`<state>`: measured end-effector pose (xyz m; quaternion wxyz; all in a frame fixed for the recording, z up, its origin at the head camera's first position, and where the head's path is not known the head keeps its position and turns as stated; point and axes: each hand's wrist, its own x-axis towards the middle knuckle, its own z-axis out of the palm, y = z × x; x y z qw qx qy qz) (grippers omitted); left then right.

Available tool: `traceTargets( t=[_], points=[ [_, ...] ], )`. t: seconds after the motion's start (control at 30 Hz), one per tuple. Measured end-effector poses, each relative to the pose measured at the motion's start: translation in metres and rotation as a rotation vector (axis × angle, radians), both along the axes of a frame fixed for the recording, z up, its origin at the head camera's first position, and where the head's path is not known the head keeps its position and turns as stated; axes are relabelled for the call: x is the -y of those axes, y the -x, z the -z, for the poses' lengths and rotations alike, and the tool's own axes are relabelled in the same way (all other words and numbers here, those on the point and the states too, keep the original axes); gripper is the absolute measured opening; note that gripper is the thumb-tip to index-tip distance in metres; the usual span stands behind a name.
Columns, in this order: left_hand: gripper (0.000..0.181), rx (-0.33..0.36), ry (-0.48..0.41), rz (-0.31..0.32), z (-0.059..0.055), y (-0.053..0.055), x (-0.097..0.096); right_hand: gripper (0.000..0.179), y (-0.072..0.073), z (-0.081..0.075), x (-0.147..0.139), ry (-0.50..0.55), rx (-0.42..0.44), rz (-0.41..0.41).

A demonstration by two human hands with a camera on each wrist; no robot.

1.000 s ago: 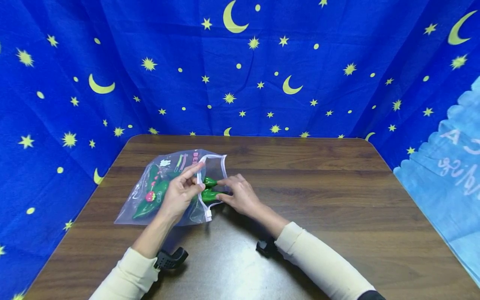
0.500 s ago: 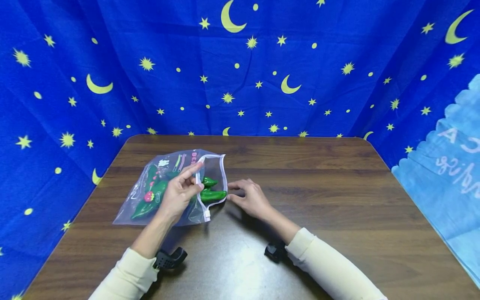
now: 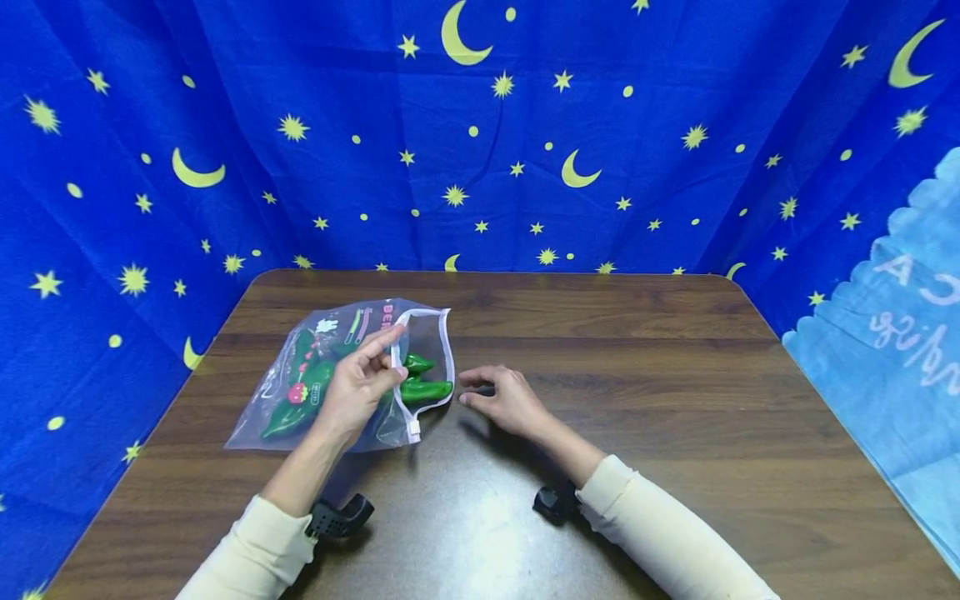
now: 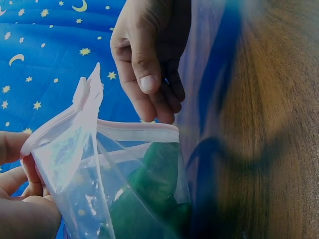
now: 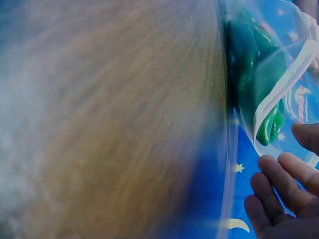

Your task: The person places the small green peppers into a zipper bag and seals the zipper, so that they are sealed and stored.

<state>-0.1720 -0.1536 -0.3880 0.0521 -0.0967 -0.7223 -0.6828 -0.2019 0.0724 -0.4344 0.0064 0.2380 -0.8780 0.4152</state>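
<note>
A clear zip bag (image 3: 247, 429) with pink print and a white zip rim lies on its side, its mouth facing right. Glossy green peppers (image 3: 427, 392) are inside, and two ends show at the mouth. My left hand (image 3: 356, 387) pinches the upper rim between thumb and fingers, which holds the mouth apart; the left wrist view shows this grip on the zip rim (image 4: 55, 124). Just right of the mouth, my right hand (image 3: 506, 400) hovers with loosely bent fingers and nothing in them. In the right wrist view, its fingers (image 5: 281, 184) are apart from the peppers.
A brown wooden table (image 3: 637, 392) carries the bag. Behind it hangs a blue cloth (image 3: 517, 108) with yellow moons and stars. A light blue cloth (image 3: 892, 367) with white lettering hangs at the right. The zip slider (image 3: 413, 429) sits at the rim's near end.
My right hand has let go of the peppers at the bag mouth and drawn back to the right. My left hand has kept its grip on the rim.
</note>
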Motion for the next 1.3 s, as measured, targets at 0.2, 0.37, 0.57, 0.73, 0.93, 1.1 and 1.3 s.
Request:
traceTargets(
  t=[0.2, 0.37, 0.57, 0.73, 0.93, 1.1, 1.3],
  points=[
    [0.061, 0.008, -0.012, 0.003, -0.001, 0.0, 0.0, 0.032, 0.001, -0.001, 0.007, 0.012, 0.046, -0.047],
    [0.061, 0.012, -0.022, 0.009, -0.001, 0.0, 0.001, 0.03, 0.001, -0.001, 0.012, 0.026, 0.047, -0.063],
    [0.06, 0.008, -0.006, 0.011, -0.002, 0.0, 0.001, 0.03, -0.001, -0.004, 0.021, 0.035, 0.052, -0.079],
    [0.06, 0.015, -0.012, 0.015, -0.002, -0.001, 0.001, 0.032, -0.002, -0.009, 0.029, 0.058, 0.073, -0.12],
    [0.061, 0.016, -0.016, 0.018, -0.002, -0.001, 0.0, 0.032, -0.002, -0.013, 0.04, 0.093, 0.078, -0.184],
    [0.06, 0.015, -0.019, 0.025, -0.002, -0.001, 0.0, 0.03, -0.003, -0.015, 0.044, 0.086, 0.066, -0.192],
    [0.06, 0.012, -0.007, 0.019, -0.002, 0.0, 0.0, 0.032, -0.004, -0.013, 0.04, 0.117, 0.07, -0.178]
  ],
)
